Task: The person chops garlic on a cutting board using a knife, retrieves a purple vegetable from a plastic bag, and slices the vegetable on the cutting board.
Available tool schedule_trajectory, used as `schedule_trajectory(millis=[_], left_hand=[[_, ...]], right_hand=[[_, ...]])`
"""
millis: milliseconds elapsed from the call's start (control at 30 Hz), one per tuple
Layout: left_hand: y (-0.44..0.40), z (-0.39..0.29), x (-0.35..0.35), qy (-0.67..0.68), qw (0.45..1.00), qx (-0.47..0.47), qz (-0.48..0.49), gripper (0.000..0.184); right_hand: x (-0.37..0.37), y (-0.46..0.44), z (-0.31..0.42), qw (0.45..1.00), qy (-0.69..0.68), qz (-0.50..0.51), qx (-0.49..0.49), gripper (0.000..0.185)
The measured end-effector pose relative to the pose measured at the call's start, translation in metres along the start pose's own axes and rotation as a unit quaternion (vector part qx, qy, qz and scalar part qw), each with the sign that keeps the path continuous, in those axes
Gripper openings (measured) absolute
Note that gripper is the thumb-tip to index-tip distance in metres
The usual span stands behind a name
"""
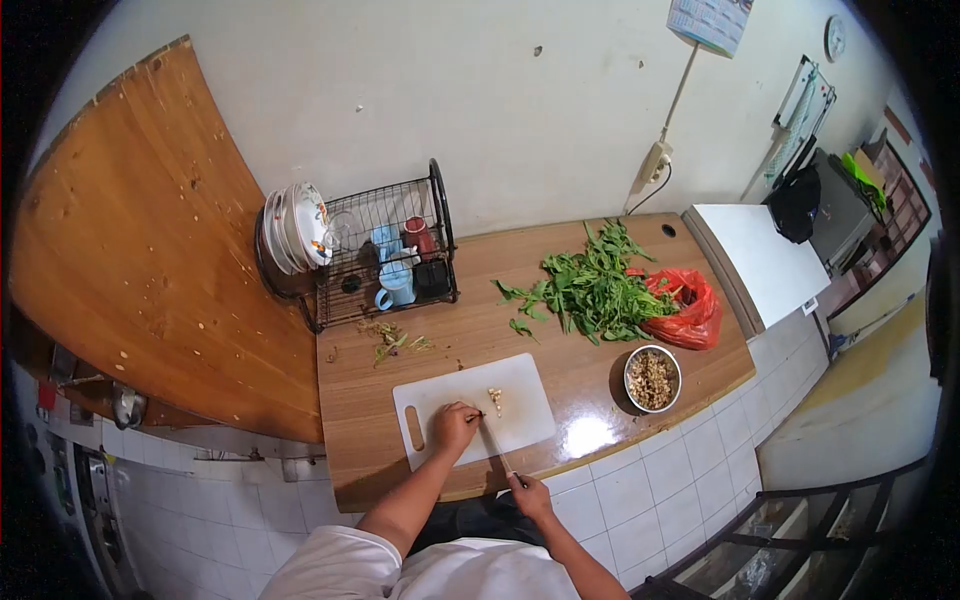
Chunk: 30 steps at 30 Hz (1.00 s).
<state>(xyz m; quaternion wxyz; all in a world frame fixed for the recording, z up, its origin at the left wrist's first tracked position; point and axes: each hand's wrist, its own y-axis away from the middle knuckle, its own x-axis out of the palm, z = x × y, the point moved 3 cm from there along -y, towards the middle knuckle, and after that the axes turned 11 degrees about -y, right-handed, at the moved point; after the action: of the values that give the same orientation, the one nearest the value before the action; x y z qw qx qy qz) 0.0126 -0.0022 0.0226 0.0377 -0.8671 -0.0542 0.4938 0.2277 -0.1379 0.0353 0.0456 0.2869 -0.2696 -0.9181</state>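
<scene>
A white cutting board (529,382) lies at the front of the wooden table, its handle slot to the left. My left hand (456,428) rests on it, fingers closed around something small and dark at the tips that I cannot make out. My right hand (530,496) grips the handle of a knife (493,439) near the table's front edge. The blade points up across the board, its tip close to my left fingertips. Just beyond the tip sits a small pile of pale chopped pieces (495,401).
A bowl (652,379) of brown chopped bits stands to the right. Behind it are leafy greens (598,285) and a red plastic bag (692,315). A black dish rack (440,215) with plates and cups stands back left, near scattered trimmings (388,342).
</scene>
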Motion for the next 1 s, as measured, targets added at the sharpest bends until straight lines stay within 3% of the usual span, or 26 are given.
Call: schedule_trajectory(millis=[100, 300, 533, 700, 933, 1000], left_hand=[[0.0, 0.001, 0.001, 0.006, 1.0, 0.003, -0.005, 0.01], [-0.004, 0.005, -0.001, 0.003, 1.0, -0.005, 0.018, 0.01], [0.002, 0.018, 0.009, 0.063, 0.996, -0.046, 0.031, 0.011], [0.008, 0.011, -0.007, 0.043, 0.996, 0.057, -0.054, 0.011], [0.011, 0.016, -0.002, 0.093, 0.994, 0.024, -0.049, 0.011], [0.01, 0.011, -0.01, 0.075, 0.996, 0.021, -0.038, 0.011]], right_hand=[[0.002, 0.003, 0.001, 0.994, -0.066, 0.037, 0.075, 0.074], [0.011, -0.009, 0.027, 0.999, -0.023, -0.031, 0.013, 0.067], [0.005, 0.012, 0.012, 0.999, -0.025, -0.007, 0.037, 0.063], [0.014, 0.015, -0.003, 0.999, -0.047, -0.014, 0.016, 0.06], [0.013, 0.019, 0.018, 0.999, -0.031, -0.034, 0.001, 0.062], [0.009, 0.018, 0.034, 0.998, -0.034, 0.002, 0.045, 0.063]])
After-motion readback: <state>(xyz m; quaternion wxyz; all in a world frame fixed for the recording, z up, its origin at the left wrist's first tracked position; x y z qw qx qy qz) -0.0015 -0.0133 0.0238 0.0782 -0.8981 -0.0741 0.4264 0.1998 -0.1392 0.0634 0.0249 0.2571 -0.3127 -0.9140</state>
